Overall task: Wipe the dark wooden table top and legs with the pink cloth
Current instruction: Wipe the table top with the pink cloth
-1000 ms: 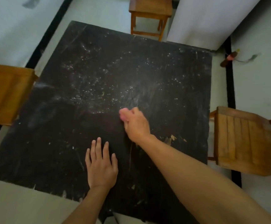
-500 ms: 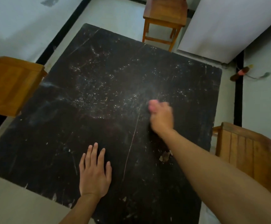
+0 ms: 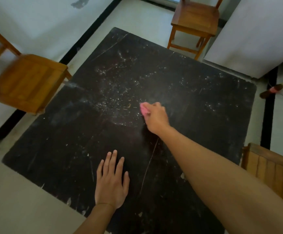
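Note:
The dark wooden table top (image 3: 196, 98) fills the middle of the head view, scratched and speckled with pale crumbs and dust around its centre. My right hand (image 3: 156, 118) grips a bunched pink cloth (image 3: 143, 109) and presses it on the table near the middle, beside the crumb patch. Only a small pink edge of the cloth shows past my fingers. My left hand (image 3: 111, 181) lies flat on the table near the front edge, fingers straight and spread. The table legs are hidden under the top.
A wooden chair (image 3: 27, 81) stands at the table's left side, another wooden chair (image 3: 194, 19) at the far side, and a third wooden chair (image 3: 272, 169) at the right. A white cabinet (image 3: 255, 36) stands at the back right. A small brown and pink object (image 3: 272, 90) lies on the floor.
My right hand with the cloth swept right across the table, then came back left and further out toward the crumb patch. My left hand stayed flat near the front edge.

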The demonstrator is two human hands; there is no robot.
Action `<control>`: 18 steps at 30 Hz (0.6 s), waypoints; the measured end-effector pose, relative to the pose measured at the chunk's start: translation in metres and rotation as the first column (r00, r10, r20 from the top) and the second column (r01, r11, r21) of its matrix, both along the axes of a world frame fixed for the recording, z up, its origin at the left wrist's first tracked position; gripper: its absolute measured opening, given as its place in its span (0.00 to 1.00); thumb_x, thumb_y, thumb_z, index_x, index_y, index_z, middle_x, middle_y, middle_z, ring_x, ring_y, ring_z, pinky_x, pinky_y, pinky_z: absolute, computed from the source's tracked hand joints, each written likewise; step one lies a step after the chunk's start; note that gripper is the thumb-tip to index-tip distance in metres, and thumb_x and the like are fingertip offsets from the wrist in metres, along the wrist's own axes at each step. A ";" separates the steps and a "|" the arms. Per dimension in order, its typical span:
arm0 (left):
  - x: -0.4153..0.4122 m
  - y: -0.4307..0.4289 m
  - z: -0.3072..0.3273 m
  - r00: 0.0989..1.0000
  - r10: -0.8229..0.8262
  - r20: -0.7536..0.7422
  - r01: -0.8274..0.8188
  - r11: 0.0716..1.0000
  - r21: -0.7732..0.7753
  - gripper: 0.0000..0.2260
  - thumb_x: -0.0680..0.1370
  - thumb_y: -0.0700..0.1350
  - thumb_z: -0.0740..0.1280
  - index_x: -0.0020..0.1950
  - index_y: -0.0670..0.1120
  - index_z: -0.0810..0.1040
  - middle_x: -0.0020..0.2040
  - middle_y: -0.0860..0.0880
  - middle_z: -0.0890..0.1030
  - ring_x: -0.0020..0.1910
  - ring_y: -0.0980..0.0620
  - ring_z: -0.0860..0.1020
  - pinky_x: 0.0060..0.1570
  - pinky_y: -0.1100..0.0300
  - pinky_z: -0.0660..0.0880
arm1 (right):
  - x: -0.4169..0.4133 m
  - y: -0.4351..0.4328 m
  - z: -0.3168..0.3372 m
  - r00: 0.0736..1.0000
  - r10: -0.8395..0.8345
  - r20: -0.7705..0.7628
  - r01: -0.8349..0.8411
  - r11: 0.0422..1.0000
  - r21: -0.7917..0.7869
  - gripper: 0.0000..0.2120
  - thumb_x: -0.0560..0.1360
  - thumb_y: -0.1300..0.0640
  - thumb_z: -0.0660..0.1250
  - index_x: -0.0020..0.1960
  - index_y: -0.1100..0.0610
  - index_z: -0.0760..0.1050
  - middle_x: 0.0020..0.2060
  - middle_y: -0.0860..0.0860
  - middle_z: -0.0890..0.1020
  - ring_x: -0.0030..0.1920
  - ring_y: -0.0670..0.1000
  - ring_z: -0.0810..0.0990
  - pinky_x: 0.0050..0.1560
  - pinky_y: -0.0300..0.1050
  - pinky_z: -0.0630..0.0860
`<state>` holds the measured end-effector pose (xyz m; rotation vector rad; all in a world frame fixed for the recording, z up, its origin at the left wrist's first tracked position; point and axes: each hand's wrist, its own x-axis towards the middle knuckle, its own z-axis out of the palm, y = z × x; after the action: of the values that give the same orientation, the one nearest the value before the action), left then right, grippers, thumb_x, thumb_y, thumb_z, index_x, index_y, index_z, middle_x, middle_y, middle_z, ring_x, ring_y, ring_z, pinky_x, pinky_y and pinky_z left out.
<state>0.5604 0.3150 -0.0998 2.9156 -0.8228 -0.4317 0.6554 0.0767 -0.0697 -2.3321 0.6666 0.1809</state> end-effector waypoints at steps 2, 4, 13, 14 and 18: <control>0.001 0.001 0.001 1.000 0.002 0.004 -0.002 1.000 0.002 0.27 0.81 0.57 0.42 0.70 0.46 0.70 0.75 0.43 0.63 0.75 0.45 0.57 0.72 0.48 0.51 | 0.015 0.012 0.005 0.990 0.129 0.062 -0.136 0.983 0.124 0.13 0.80 0.55 0.64 0.64 0.49 0.78 0.53 0.50 0.82 0.42 0.43 0.76 0.43 0.37 0.74; 0.000 0.001 0.002 1.000 0.001 -0.002 -0.001 1.000 -0.014 0.27 0.81 0.57 0.42 0.69 0.45 0.70 0.74 0.42 0.63 0.75 0.45 0.58 0.71 0.47 0.52 | 0.004 -0.005 0.012 0.989 -0.042 0.142 0.037 0.999 0.037 0.13 0.81 0.54 0.63 0.64 0.48 0.76 0.52 0.50 0.78 0.44 0.44 0.75 0.45 0.37 0.73; 0.001 0.003 0.001 1.000 -0.010 -0.008 0.009 1.000 -0.005 0.24 0.80 0.55 0.50 0.69 0.46 0.71 0.74 0.43 0.63 0.75 0.45 0.57 0.71 0.47 0.51 | 0.005 0.023 -0.012 0.971 0.206 0.119 -0.204 0.979 -0.029 0.14 0.80 0.57 0.63 0.64 0.47 0.74 0.52 0.50 0.72 0.54 0.52 0.73 0.56 0.49 0.76; 0.002 0.003 0.001 1.000 -0.006 -0.008 0.006 1.000 0.003 0.24 0.80 0.56 0.49 0.69 0.46 0.71 0.74 0.43 0.63 0.75 0.46 0.56 0.71 0.48 0.50 | 0.008 0.024 -0.007 0.941 0.298 0.161 -0.300 0.954 -0.012 0.14 0.80 0.56 0.64 0.65 0.47 0.75 0.51 0.49 0.74 0.53 0.51 0.74 0.55 0.49 0.77; 0.001 0.002 0.002 1.000 0.002 -0.023 -0.002 1.000 0.003 0.25 0.81 0.55 0.46 0.69 0.45 0.70 0.74 0.43 0.63 0.74 0.45 0.58 0.70 0.46 0.54 | -0.039 -0.003 0.021 0.775 0.604 0.187 -0.521 0.777 -0.354 0.20 0.76 0.55 0.61 0.68 0.48 0.72 0.52 0.49 0.74 0.50 0.46 0.71 0.48 0.41 0.74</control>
<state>0.5617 0.3169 -0.0981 2.9084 -0.8165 -0.4660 0.6163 0.0738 -0.0491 -2.7068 -0.2036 0.0044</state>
